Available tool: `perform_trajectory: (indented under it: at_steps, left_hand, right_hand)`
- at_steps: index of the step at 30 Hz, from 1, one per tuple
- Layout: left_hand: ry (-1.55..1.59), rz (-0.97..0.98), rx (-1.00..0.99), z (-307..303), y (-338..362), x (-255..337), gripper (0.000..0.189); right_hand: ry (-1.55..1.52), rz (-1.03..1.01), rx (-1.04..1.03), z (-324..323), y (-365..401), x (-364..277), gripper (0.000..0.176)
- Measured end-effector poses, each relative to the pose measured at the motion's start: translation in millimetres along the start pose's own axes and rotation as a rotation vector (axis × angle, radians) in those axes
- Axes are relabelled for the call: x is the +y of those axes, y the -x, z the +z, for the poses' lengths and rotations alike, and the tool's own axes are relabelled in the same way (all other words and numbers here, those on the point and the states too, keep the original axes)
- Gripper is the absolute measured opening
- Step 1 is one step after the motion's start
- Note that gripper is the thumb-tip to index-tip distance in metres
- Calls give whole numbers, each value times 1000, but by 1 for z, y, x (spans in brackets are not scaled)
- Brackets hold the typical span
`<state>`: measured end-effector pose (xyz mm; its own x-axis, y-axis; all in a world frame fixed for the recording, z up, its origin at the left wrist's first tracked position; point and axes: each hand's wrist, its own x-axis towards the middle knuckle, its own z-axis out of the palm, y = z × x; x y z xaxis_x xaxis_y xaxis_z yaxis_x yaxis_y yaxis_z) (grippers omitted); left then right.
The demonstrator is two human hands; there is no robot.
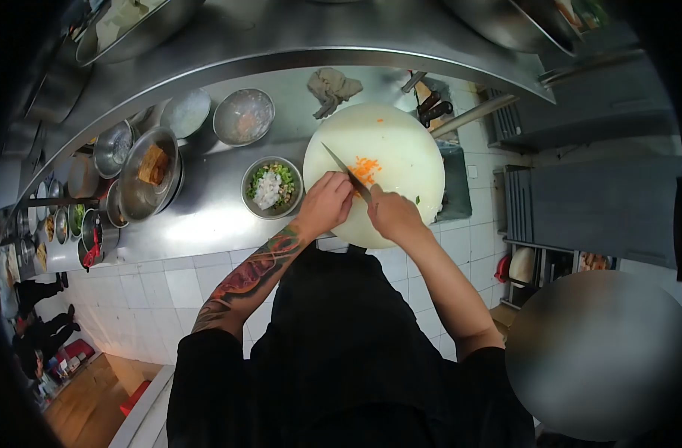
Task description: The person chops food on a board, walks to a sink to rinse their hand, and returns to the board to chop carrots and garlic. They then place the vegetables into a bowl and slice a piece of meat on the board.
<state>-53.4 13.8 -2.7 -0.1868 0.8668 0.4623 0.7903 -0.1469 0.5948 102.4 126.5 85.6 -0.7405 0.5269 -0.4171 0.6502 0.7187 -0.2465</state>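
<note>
Right now it's knife work on the carrot (366, 169), and by the look of it the step in hand is fine chopping. The right grip (395, 215) is clamped on the handle of the knife (347, 166), whose blade slants away across the board (415, 149), tip up and to the left. Over on the other side, the left grip (330, 200) has its fingers curled close by the blade; whether they pinch anything, one cannot tell from above.

And the carrot? It lies in a loose orange heap on the board, just beyond the right grip and across the blade from the left, with a stray bit farther out. Any next stroke would seem to call for those left fingertips tucked well back from the edge and the heap kept together. Off to the left on the desk (221, 216), near the board, sits a bowl (260, 213) of greens with a white heap on top.
</note>
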Motion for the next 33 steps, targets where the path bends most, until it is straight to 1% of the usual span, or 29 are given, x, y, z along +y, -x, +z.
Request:
perform_trajectory:
  at_steps: [2, 4, 6, 8, 10, 11, 13, 15, 17, 19, 20, 22, 23, 25, 29, 31, 33]
  left_hand:
    - [62, 6, 48, -2, -1, 4, 18]
    - [44, -3, 19, -3, 2, -2, 18]
    - [28, -28, -14, -2, 9, -3, 17]
    - [19, 11, -12, -4, 9, -4, 18]
    - [11, 18, 2, -6, 6, -2, 17]
    - [5, 23, 9, -7, 7, -1, 17]
    - [14, 34, 15, -13, 8, 0, 16]
    - [26, 24, 26, -14, 12, -2, 16]
    - [11, 34, -18, -15, 14, -4, 16]
    - [17, 31, -9, -18, 11, -1, 16]
    - [24, 28, -6, -20, 12, 1, 16]
    - [27, 30, -1, -20, 15, -3, 16]
    - [31, 22, 6, -19, 19, -5, 16]
    - [32, 21, -10, -21, 23, -5, 16]
    - [45, 19, -31, -23, 23, -6, 15]
    - [44, 22, -18, -24, 27, -9, 14]
    - [51, 22, -12, -23, 31, -5, 14]
  right_hand:
    - [-13, -20, 20, -8, 5, -3, 23]
    - [16, 1, -51, -22, 12, -8, 23]
    - [8, 21, -74, -12, 18, -12, 23]
    - [-4, 44, -84, -3, 15, -15, 23]
    - [-30, 28, -18, 3, 1, -12, 23]
    - [-34, 31, -17, -1, 5, -13, 23]
    - [-30, -4, -51, -18, 10, -15, 24]
    - [-39, 22, -73, -12, 16, -21, 24]
    - [-51, 49, -98, -4, 16, -25, 24]
    - [-63, 38, -45, 2, 4, -22, 23]
    - [-66, 39, -45, -5, 8, -25, 23]
    - [-53, 63, -121, -25, 16, -33, 23]
    - [-51, 62, -125, -16, 15, -32, 23]
    - [-101, 54, -68, 9, 14, -28, 26]
    - [-137, 15, -25, 5, 9, -28, 27]
    - [-128, 35, -61, 3, 13, -33, 30]
    - [-163, 30, -32, 16, 6, -26, 29]
